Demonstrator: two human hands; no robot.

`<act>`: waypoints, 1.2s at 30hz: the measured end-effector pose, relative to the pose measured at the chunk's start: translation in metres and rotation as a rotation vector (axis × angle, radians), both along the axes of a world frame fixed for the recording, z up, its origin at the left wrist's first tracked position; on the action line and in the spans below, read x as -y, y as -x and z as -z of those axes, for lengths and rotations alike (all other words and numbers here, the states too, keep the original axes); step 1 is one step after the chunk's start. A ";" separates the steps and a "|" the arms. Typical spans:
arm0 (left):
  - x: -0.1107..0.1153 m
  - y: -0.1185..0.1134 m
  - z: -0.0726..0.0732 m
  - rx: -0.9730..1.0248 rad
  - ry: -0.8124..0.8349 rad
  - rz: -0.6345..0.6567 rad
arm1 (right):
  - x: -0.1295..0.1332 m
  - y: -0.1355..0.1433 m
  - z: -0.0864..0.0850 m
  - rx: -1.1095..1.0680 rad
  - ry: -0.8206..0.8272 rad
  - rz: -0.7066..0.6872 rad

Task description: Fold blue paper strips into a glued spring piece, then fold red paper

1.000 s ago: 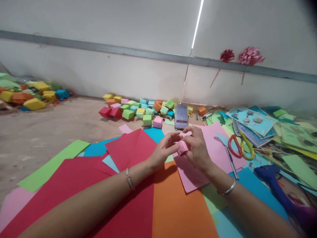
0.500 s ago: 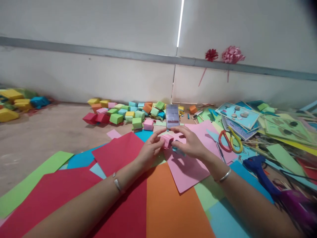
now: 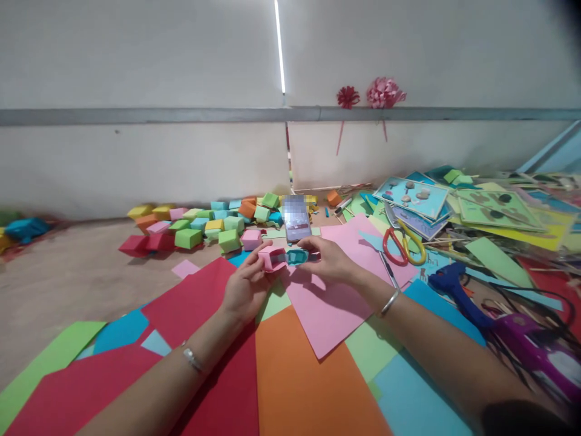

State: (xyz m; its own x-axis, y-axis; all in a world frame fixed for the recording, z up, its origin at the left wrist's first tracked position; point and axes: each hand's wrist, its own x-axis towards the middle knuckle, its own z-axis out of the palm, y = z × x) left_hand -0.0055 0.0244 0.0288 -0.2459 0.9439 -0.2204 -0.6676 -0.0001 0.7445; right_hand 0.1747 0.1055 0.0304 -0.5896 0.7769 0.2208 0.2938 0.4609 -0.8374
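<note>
My left hand [image 3: 249,283] holds a small pink paper box [image 3: 271,259], its open side turned to the right. Close beside it, my right hand [image 3: 330,260] pinches a small teal paper box [image 3: 296,258] whose hollow inside shows. The two boxes are held almost end to end; whether they touch I cannot tell. Below my hands lie a pink paper sheet [image 3: 322,321], an orange sheet [image 3: 313,381] and red sheets [image 3: 195,297]. A phone [image 3: 296,221] stands just beyond my fingers.
Many folded paper boxes [image 3: 188,238] are piled along the wall. To the right lie scissors [image 3: 403,243], a pen [image 3: 388,268], a blue and purple glue gun [image 3: 490,327] with its cord, and picture cards [image 3: 411,197]. Paper flowers [image 3: 385,92] hang on the wall rail.
My hands have moved slightly apart, and the pink box has turned so its open side shows. The teal box is now clearly visible in my right fingers. The view has swung right.
</note>
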 end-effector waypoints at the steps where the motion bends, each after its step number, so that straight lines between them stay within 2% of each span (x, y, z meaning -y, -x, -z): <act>1: 0.000 0.000 0.001 -0.005 -0.002 0.000 | 0.000 0.000 -0.002 -0.017 0.003 0.002; 5: -0.001 0.001 0.002 -0.037 -0.027 -0.008 | 0.003 0.001 -0.007 -0.085 0.018 0.004; 10: -0.001 0.001 0.002 -0.068 -0.038 -0.022 | 0.009 0.004 -0.013 -0.161 -0.053 0.033; 17: 0.000 0.000 0.004 -0.088 -0.009 -0.018 | 0.013 0.007 -0.014 -0.166 -0.164 0.001; 25: 0.003 -0.001 0.003 -0.129 -0.012 0.027 | 0.016 0.012 -0.003 -0.032 -0.431 0.047; 28: 0.004 -0.001 0.004 -0.184 -0.045 0.050 | 0.016 0.011 -0.001 0.023 -0.522 0.025; 36: 0.006 -0.007 0.006 -0.433 -0.151 0.078 | 0.017 0.009 -0.002 0.072 -0.589 0.066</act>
